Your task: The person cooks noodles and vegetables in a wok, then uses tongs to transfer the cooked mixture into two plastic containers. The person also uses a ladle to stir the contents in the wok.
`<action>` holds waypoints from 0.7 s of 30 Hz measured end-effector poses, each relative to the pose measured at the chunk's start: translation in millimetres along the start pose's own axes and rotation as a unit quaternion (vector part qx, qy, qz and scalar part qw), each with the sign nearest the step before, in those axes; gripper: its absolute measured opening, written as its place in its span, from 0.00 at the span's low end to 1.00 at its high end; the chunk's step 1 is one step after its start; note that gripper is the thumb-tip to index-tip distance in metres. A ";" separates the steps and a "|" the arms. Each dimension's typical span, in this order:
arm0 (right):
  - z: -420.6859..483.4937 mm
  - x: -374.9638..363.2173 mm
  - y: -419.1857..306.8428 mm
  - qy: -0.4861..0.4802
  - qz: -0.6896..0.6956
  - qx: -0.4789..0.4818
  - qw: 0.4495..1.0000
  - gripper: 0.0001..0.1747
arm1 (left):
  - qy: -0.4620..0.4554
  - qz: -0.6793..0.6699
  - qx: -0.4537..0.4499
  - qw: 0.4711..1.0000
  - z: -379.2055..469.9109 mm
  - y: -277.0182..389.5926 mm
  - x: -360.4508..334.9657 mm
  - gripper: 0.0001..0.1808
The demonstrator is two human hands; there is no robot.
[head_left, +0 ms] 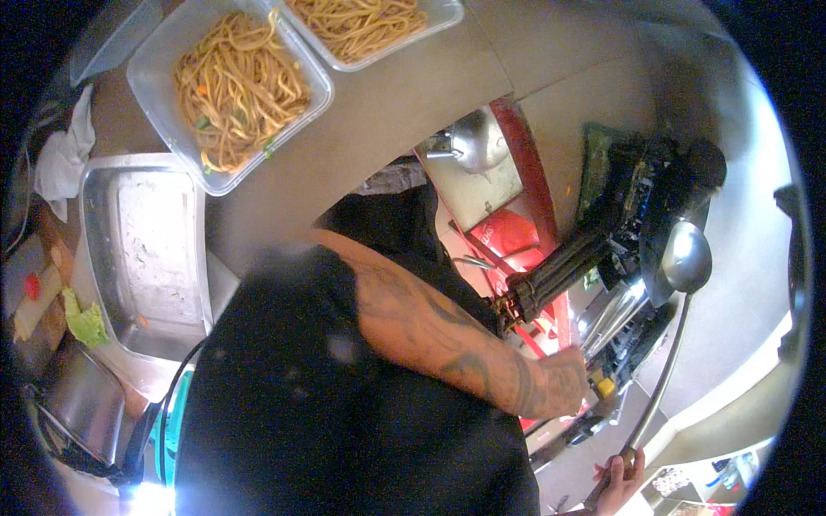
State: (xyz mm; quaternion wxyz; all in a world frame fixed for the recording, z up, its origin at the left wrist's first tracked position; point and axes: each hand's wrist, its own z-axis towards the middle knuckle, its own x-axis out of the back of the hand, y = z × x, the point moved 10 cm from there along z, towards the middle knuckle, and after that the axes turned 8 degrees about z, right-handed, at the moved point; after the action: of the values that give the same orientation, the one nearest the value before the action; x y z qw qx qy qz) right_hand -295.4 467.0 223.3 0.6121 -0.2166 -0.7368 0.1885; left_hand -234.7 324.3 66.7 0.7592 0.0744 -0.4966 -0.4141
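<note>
At the lower right, my right hand [623, 480] grips the dark handle end of a long metal ladle [687, 258], whose shiny bowl is higher up at the right. My tattooed left forearm crosses the middle of the view from a black sleeve. Its hand [561, 387] looks curled beside a small yellow thing [605, 387]; whatever the fingers hold is hidden. Dark, bulky equipment [561, 271] that I cannot identify lies between the forearm and the ladle. Two clear plastic containers of noodles [242, 90] [361, 26] stand side by side at the top.
An almost bare steel tray [158, 258] sits at the left. Near it are a white cloth [64, 148], a lettuce leaf [85, 316] and a metal container [84, 400]. A red-framed shelf [532, 174] holds a round metal vessel [479, 138]. Metal counter edges border the scene.
</note>
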 end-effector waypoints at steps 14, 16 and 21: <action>17.3 -52.6 16.5 -0.023 -0.070 0.046 0.996 0.31 | -0.040 0.037 0.229 0.972 -2.3 -64.5 38.1 0.07; 21.5 -60.0 26.5 -0.059 -0.039 0.041 0.997 0.31 | 0.086 -0.012 0.285 0.955 -23.2 -118.0 74.4 0.09; 19.8 -21.0 13.8 0.026 -0.164 0.073 0.983 0.31 | 0.337 -0.065 0.436 0.832 -86.0 -217.9 155.1 0.34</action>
State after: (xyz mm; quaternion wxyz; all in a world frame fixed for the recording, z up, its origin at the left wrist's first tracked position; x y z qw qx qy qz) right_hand -310.4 466.7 195.1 0.6679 -0.0525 -0.7305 0.1328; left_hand -260.0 48.9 17.2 0.7396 0.5646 -0.3331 -0.1525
